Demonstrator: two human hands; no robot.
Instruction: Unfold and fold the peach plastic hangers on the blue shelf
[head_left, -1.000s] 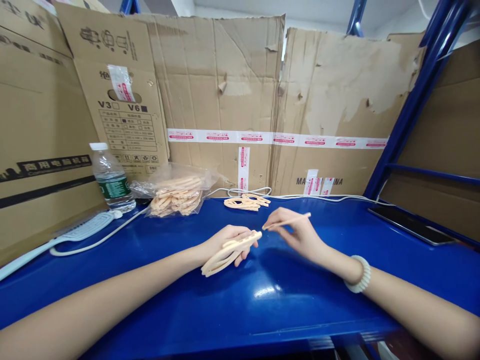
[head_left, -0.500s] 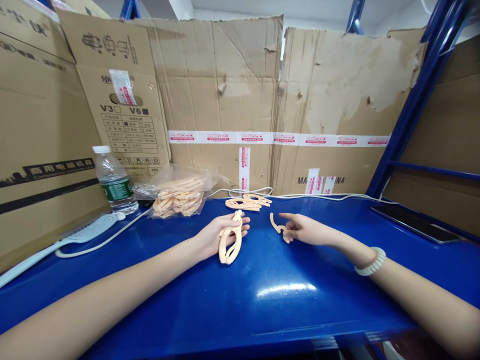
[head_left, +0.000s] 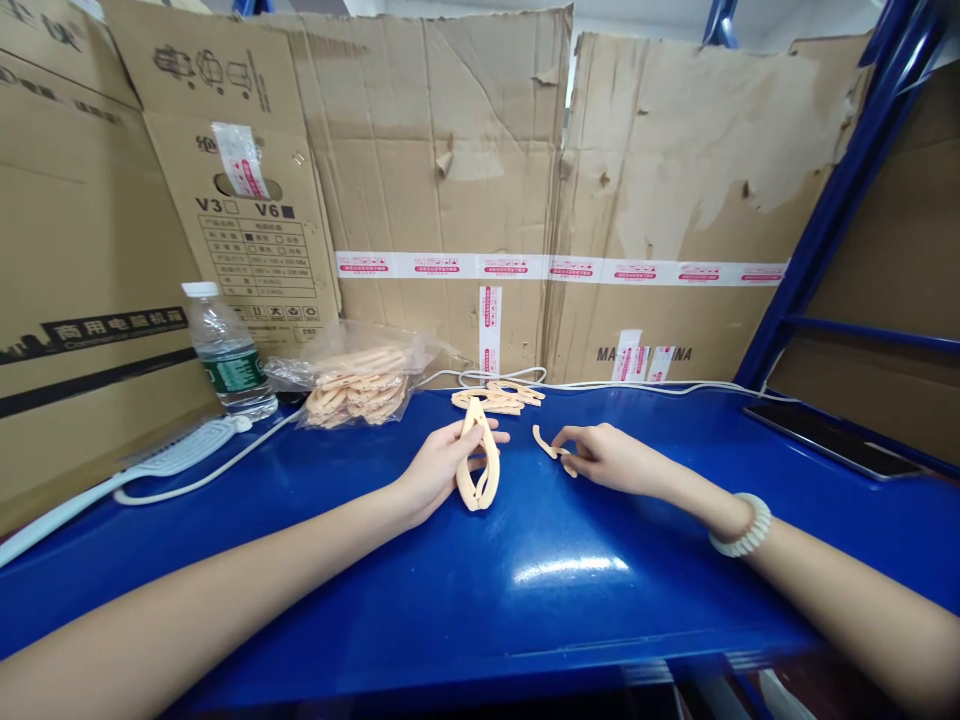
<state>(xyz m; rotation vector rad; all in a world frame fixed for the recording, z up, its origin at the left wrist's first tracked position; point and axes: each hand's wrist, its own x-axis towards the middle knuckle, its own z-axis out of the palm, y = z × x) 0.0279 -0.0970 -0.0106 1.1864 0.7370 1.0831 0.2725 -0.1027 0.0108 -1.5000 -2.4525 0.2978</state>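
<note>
My left hand (head_left: 448,455) grips a folded peach-coloured plastic clothes hanger (head_left: 489,478), narrow end up and its two arms forming a loop below. The thumb lies across its front; the other fingers are behind it. To the right, my right hand (head_left: 600,455) has its thumb and fingers closed on a small curved hanger hook (head_left: 543,440) of the same colour, low over the blue table. The hook's curved end points away to the left, and the fingers partly cover the rest. A gap separates the hook from the hanger.
More peach hangers (head_left: 495,398) lie behind my hands. A clear plastic bag (head_left: 360,385) full of such pieces sits at the back left, beside a water bottle (head_left: 231,360) and a pale fan-shaped device (head_left: 176,452). A dark phone or tablet (head_left: 829,440) lies right. Cardboard (head_left: 450,200) walls the back.
The hanger in my left hand has turned more upright and moved slightly right. My right index finger has bent down to the hook, which has shifted slightly left.
</note>
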